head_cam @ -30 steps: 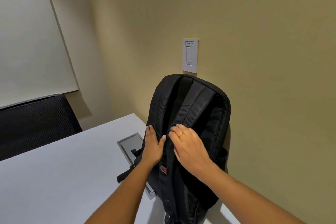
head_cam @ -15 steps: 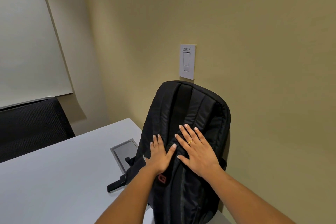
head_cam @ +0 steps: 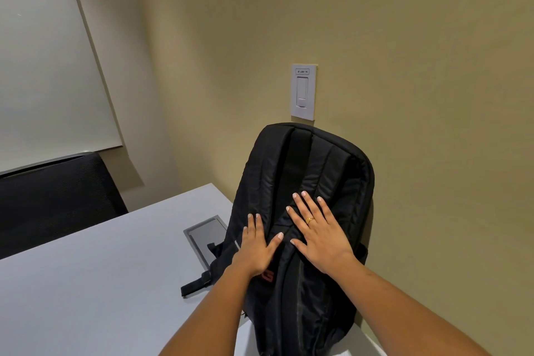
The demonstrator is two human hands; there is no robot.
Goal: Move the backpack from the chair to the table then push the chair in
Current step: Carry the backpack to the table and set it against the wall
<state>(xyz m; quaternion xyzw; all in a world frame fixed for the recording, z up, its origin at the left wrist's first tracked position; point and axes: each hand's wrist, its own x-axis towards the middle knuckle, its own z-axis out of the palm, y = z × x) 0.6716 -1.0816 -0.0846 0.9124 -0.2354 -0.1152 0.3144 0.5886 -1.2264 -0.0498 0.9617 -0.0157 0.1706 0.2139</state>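
A black backpack (head_cam: 312,170) stands upright on the white table (head_cam: 101,277), leaning against the beige wall at the table's right end. My left hand (head_cam: 257,248) lies flat on its left side with fingers spread. My right hand (head_cam: 318,231), wearing a gold ring, rests flat on the middle of the pack, fingers apart. Neither hand grips any strap. A black chair back (head_cam: 55,193) shows beyond the table's far left edge.
A grey cable hatch (head_cam: 206,235) is set flush in the tabletop just left of the backpack, and a loose black strap (head_cam: 196,283) lies over it. A white wall switch (head_cam: 303,92) is above the pack. A white board hangs at the left.
My right hand has gone from curled on the strap to flat and spread. Both hands now lie flat on the backpack, which has settled back against the wall.
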